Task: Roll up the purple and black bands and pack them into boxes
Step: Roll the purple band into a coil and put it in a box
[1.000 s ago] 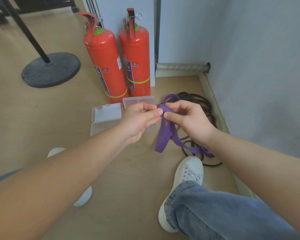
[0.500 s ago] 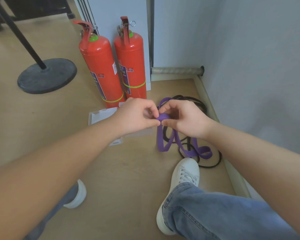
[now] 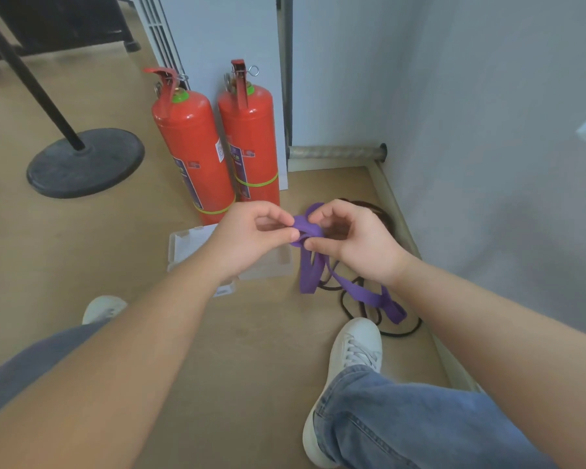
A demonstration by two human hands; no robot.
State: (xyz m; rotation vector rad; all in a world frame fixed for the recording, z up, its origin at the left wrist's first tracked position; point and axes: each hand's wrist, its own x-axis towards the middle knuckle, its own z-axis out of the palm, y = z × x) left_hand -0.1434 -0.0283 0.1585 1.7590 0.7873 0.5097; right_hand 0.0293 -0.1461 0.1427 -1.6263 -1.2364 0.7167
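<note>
My left hand (image 3: 251, 236) and my right hand (image 3: 356, 242) pinch the purple band (image 3: 310, 270) between them, where a small coil of it sits at my fingertips. The rest of the band hangs down to the wooden floor and trails right. The black band (image 3: 362, 308) lies in loose loops on the floor under my right hand, partly hidden by it. A clear plastic box (image 3: 186, 245) lies open on the floor beneath my left hand, mostly hidden by my wrist.
Two red fire extinguishers (image 3: 193, 154) stand behind the box against a white cabinet. A grey wall (image 3: 487, 164) and its skirting run close on the right. A black round stand base (image 3: 85, 162) sits far left. My white shoes (image 3: 356, 353) are on the floor.
The coil at my fingertips has grown as both hands turned it, and the hanging part has shortened. The camera has tilted up slightly.
</note>
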